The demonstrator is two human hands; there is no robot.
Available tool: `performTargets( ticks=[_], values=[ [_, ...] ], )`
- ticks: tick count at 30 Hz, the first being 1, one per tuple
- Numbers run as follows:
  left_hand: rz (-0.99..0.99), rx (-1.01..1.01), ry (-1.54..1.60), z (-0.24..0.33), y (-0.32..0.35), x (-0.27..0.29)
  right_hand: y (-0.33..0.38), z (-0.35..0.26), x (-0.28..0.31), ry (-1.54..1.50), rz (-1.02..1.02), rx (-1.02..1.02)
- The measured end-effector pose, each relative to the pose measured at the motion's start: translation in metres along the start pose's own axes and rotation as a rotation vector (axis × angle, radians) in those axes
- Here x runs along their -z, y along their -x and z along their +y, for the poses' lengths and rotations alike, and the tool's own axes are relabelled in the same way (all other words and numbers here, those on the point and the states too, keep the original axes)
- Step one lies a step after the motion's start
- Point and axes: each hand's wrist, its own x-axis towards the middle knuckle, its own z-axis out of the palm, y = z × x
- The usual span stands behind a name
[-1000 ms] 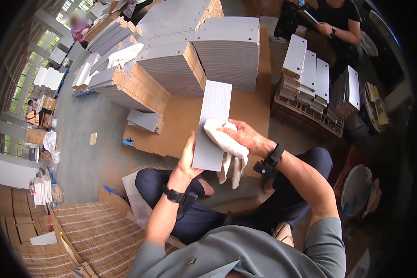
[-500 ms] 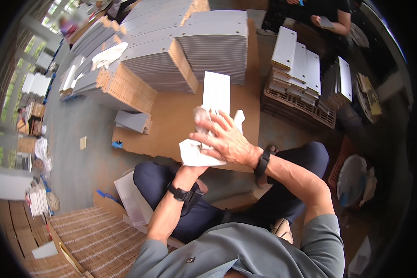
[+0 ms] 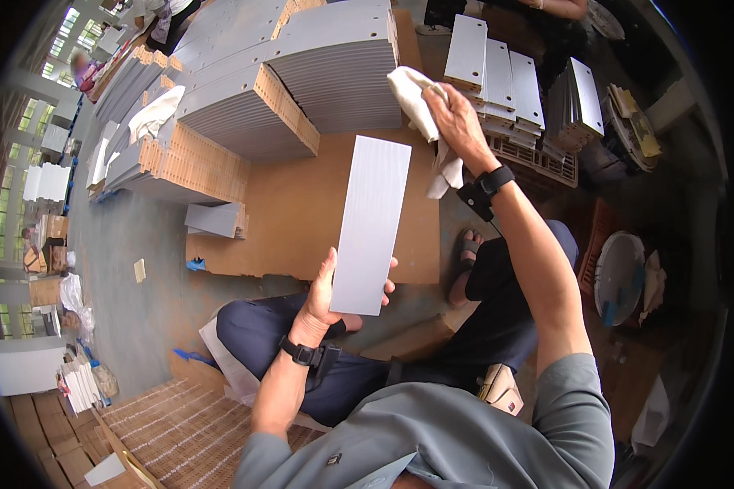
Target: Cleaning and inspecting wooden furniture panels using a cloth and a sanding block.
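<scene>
My left hand [image 3: 324, 293] grips a pale grey rectangular panel [image 3: 372, 224] by its near end, thumb along the left edge and fingertips showing past the right edge. The panel stands tilted over the brown board [image 3: 294, 220], its broad plain face toward me. Up and to the right, my right hand [image 3: 457, 122] clutches a white cloth [image 3: 414, 96], whose loose ends hang below and stick out to the left. The cloth is apart from the panel.
Tall stacks of grey panels [image 3: 334, 57] stand on the board's far side. Another white cloth [image 3: 156, 114] lies on a stack at left. More panels [image 3: 510, 85] rest on a brown plastic crate [image 3: 538, 163] at right. A round white tub [image 3: 620, 277] is beyond my knee.
The cloth has come off the panel: my right hand has carried it up and to the right. The panel's face is now uncovered in my left hand. The whole view has shifted slightly.
</scene>
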Motion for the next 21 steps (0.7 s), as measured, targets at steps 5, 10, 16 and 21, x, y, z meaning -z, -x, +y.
performTargets(
  ticks=[5, 10, 16, 21],
  values=[
    [0.047, -0.036, 0.02, 0.002, 0.003, 0.002, 0.005, -0.033, 0.002, 0.05, 0.078, 0.263],
    [0.085, -0.031, -0.033, 0.002, -0.003, 0.001, 0.022, -0.063, 0.001, 0.146, 0.036, 0.449],
    [-0.046, -0.104, -0.03, -0.005, -0.008, 0.033, 0.111, -0.074, -0.053, 0.34, -0.403, 0.809],
    [0.058, -0.022, 0.37, 0.008, 0.004, 0.011, 0.173, -0.09, -0.048, 0.186, -0.715, 0.936]
  ],
)
